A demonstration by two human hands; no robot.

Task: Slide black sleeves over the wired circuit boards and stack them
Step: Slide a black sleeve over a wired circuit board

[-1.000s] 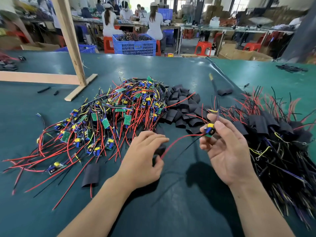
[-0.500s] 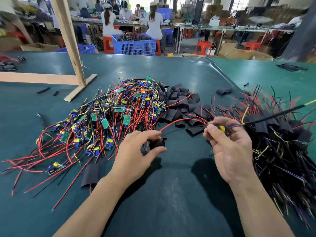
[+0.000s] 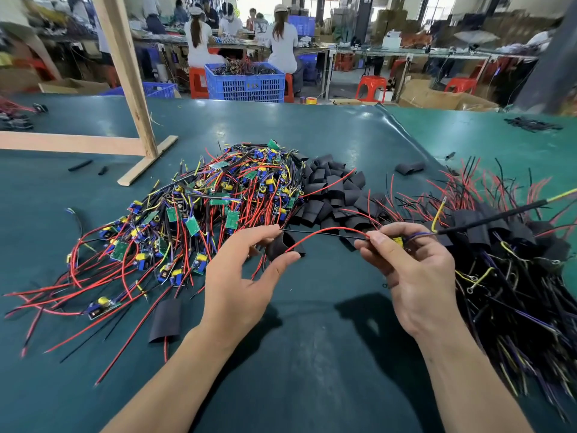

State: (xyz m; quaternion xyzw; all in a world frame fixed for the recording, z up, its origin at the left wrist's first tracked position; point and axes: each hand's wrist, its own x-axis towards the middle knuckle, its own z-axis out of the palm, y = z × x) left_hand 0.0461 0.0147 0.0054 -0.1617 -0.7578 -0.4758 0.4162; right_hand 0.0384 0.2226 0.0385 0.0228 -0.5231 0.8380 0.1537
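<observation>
- Left hand: thumb and forefinger curled into a pinch on one black sleeve, raised a little off the table; the other fingers are loosely spread.
- Right hand: fingers clenched round a small wired board, mostly hidden in the fist; only a yellow part shows.
- Red wire and thin black wire: run leftward from the right fist to the sleeve; the red one passes in front of the sleeve and hangs below it.
- Sleeved lead: long axis runs right and slightly up from the fist toward the picture's edge.
- Unsleeved boards, pile: left of centre, wires fanning toward the near left.
- Loose sleeves, heap: just beyond the hands, touching the board pile.
- Finished stack: right of the right hand, reaching the table's right side.
- Table: bare green surface lies between the forearms and the near edge.
- Wooden frame: stands far left, well apart.
</observation>
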